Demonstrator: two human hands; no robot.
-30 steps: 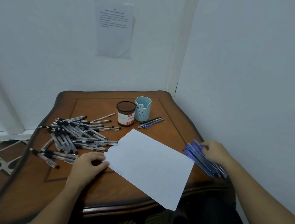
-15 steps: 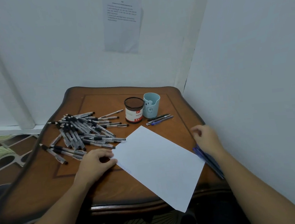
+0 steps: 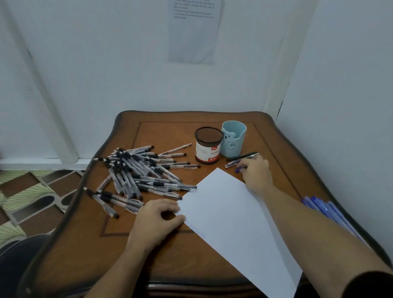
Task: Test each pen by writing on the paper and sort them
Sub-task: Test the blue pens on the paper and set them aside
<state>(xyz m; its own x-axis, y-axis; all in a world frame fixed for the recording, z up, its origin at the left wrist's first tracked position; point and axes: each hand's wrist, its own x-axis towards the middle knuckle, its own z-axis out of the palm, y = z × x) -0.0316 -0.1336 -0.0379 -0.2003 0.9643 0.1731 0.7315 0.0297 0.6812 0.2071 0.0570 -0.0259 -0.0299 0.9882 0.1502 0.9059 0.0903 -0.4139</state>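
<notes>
Spanning the white paper [image 3: 223,220], the right forearm is placing the right hand [image 3: 255,172] at one o'clock on the wooden table [image 3: 177,264], fingers curling over a blue pen [image 3: 239,168]; whether they are pinching it is not showing. The left hand [image 3: 157,220] is resting on the paper's nine o'clock corner, fingers loosely bent, thumb pressing the edge. White walls [image 3: 351,87] are flanking the table. Black pens [image 3: 136,175] are lying heaped at ten o'clock, bundled blue pens [image 3: 324,209] at four, a mesh holder [image 3: 208,149] and blue cup [image 3: 233,138] standing at twelve.
</notes>
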